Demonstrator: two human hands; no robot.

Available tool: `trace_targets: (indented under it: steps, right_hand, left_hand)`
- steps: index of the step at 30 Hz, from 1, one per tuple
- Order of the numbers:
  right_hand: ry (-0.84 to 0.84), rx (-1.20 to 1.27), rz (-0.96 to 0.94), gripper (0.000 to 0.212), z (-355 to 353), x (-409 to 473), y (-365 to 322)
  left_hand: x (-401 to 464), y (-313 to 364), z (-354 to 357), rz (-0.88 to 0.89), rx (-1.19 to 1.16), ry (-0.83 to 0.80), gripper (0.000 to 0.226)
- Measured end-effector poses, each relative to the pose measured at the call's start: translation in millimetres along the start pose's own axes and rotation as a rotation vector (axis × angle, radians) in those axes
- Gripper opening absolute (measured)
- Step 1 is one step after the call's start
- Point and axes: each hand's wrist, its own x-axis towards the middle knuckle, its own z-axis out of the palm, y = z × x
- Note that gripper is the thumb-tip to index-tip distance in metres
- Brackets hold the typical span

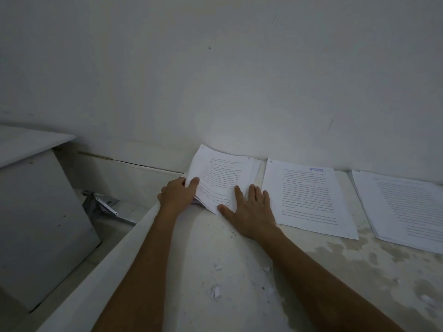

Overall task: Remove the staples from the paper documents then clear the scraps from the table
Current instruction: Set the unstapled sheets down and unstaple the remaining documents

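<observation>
A stack of printed paper sheets (223, 176) lies at the table's far left corner, its top edge leaning against the wall. My left hand (178, 191) grips the stack's left edge, thumb on top. My right hand (249, 209) presses flat on the stack's lower right corner with fingers spread. Two more printed documents lie to the right: a middle document (309, 197) with a purple heading and a right document (405, 209). Small white paper scraps (215, 291) lie on the worn white table (335, 271) between my forearms. No staple is visible.
The table's left edge (115, 255) runs diagonally down to the bottom left. Beyond it stands a grey cabinet (36, 212), with a metal object (103, 204) on the floor beside it. A plain white wall (215, 80) backs the table.
</observation>
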Motion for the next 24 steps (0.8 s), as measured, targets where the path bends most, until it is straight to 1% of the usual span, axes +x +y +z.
trace_targets:
  steps: [3,7,10,12,16,18,20,22,24]
  right_hand:
    - [0.006,-0.011,0.006,0.094,0,1,-1]
    - [0.007,-0.004,0.003,0.096,0,1,-1]
    - [-0.003,0.016,0.001,0.097,0,1,0]
    - [0.001,0.021,0.003,0.096,0,1,-1]
    - [0.014,0.029,0.009,0.095,1,1,0]
    - [0.016,0.027,0.011,0.095,1,0,0]
    - [0.019,0.035,0.014,0.095,0,-1,-1]
    - [0.020,0.048,0.021,0.095,0,-1,-2]
    - [0.018,0.055,0.028,0.097,0,-1,-2]
  left_hand:
    - [3,1,-5,-0.023,-0.200,-0.075,0.063]
    - [3,5,-9,0.007,-0.388,-0.029,0.061]
    - [6,2,-14,-0.037,-0.393,0.005,0.062]
    - [8,1,-15,-0.065,-0.341,-0.025,0.065]
    - [8,6,-14,-0.033,-0.223,-0.042,0.063]
    - [8,8,-16,-0.040,-0.215,-0.045,0.063]
    - [9,10,-18,-0.102,-0.267,-0.083,0.068]
    - [11,14,-20,-0.166,-0.348,-0.155,0.076]
    - [12,19,-22,-0.216,-0.487,-0.220,0.081]
